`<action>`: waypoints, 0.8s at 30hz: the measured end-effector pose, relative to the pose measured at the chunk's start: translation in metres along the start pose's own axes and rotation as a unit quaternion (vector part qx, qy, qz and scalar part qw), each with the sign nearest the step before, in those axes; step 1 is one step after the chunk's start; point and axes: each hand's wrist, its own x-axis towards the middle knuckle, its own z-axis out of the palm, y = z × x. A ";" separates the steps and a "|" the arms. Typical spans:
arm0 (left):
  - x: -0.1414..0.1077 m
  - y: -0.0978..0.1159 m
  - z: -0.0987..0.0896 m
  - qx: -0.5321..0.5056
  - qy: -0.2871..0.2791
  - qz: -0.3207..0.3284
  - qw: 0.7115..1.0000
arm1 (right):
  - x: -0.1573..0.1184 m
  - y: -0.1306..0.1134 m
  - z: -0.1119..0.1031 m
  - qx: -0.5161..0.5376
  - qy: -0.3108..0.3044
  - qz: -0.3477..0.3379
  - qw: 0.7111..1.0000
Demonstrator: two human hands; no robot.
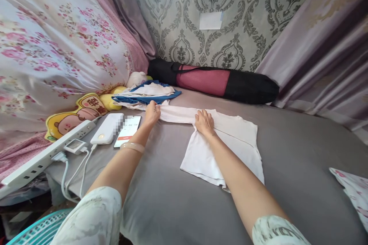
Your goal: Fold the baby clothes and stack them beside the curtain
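Note:
A white long-sleeved shirt (238, 149) lies on the grey bed sheet (161, 199), one sleeve stretched out to the left. My left hand (152, 112) is closed on the cuff end of that sleeve. Over the shirt's shoulder area rests my right hand (204, 121), palm down with the fingers laid out on the cloth. Just beyond my left hand sits a pile of folded clothes (149, 93) in blue and cream. The shirt's far sleeve cannot be made out.
At left are a phone (128, 132), a white power bank (107, 128), a power strip (48, 153) with cables, and a yellow cushion (71, 118). A black and red rolled bag (207, 80) lies along the wall. Patterned cloth (350, 191) lies at right; a teal basket (40, 229) stands lower left.

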 end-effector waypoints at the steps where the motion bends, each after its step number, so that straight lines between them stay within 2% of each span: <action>1: 0.002 -0.001 0.003 0.015 0.009 0.006 1.000 | 0.000 -0.001 0.000 -0.003 -0.003 -0.001 1.000; 4: 0.006 -0.002 0.008 0.072 0.013 0.030 0.997 | 0.001 -0.003 -0.001 -0.014 -0.022 -0.008 1.000; 8: 0.008 -0.004 0.010 0.160 -0.030 0.062 0.985 | 0.005 -0.006 -0.005 -0.029 -0.058 -0.001 0.998; 12: 0.009 -0.005 0.013 0.207 -0.048 0.065 0.975 | 0.010 -0.007 -0.008 -0.036 -0.086 0.004 0.996; 17: 0.012 -0.010 0.018 0.201 -0.054 0.036 0.977 | 0.017 -0.011 -0.007 -0.047 -0.122 0.009 0.991; 24: 0.012 -0.015 0.013 0.149 -0.041 0.023 0.988 | 0.021 -0.010 -0.009 -0.034 -0.124 0.017 0.992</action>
